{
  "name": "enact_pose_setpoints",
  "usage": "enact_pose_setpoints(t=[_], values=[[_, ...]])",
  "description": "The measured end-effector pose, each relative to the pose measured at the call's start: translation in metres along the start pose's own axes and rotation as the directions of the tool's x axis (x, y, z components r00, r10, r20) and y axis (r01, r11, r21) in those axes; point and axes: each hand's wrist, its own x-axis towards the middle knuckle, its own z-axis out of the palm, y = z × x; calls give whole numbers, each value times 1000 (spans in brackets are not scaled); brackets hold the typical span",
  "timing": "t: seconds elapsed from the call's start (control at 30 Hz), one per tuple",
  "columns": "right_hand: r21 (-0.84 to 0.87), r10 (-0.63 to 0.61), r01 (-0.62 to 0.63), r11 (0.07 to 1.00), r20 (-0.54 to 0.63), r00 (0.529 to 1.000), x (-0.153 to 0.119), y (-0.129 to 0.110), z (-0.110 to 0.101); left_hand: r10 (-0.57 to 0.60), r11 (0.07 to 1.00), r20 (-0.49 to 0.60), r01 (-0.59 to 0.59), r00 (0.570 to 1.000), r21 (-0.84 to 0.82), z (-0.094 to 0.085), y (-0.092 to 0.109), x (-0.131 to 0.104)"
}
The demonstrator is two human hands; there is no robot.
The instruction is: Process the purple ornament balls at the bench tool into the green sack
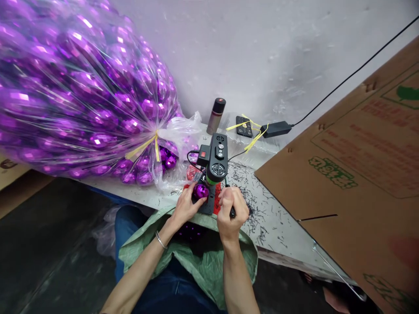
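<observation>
- Head view, left hand (186,206): thumb and fingers closed about a shiny purple ball (200,191), which sits at the base of a black device (218,152). A bracelet (159,240) is on the left wrist.
- Right hand (233,209): clenched round the black handle (232,213) of the device, its lower end visible below the fist.
- Device: stands just beyond both hands; red switch (203,154) on its left side, red material (217,199) beside its base, between the hands.
- Beyond and left of the left hand: large clear bag (98,96) filled with purple balls, neck bound by a yellow tie (142,147).
- Beyond the device: upright capped canister (216,115); right of it, a flat dark object (244,126), yellow strips (252,143) and a black adapter (277,129) with cord.
- Right of the right hand: many dark slivers (262,218) on the white tabletop (284,231); farther right, a printed cardboard box (353,152).
- Below both hands: open green sack (196,261) over the lap, purple glints inside.
</observation>
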Motion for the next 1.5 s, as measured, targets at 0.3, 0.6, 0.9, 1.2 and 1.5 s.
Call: enact_pose_setpoints(t=[0.3, 0.6, 0.9, 1.2, 1.5], values=[[-15, -29, 30, 999, 12, 999, -4, 2, -1, 202, 954, 130, -225, 971, 199, -6, -1, 1], [-30, -51, 52, 998, 37, 998, -5, 1, -2, 208, 934, 131, -236, 969, 268, -1, -2, 16], [-59, -107, 109, 992, 27, 994, -15, 10, -1, 301, 924, 38, -301, 953, 236, 15, -23, 10], [-88, -171, 173, 981, 25, 985, -39, 33, 4, 225, 955, 60, -232, 972, 182, 12, -18, 9], [-97, -155, 148, 984, -66, 986, -52, 40, 15, 270, 949, 50, -274, 962, 155, 12, -20, 8]])
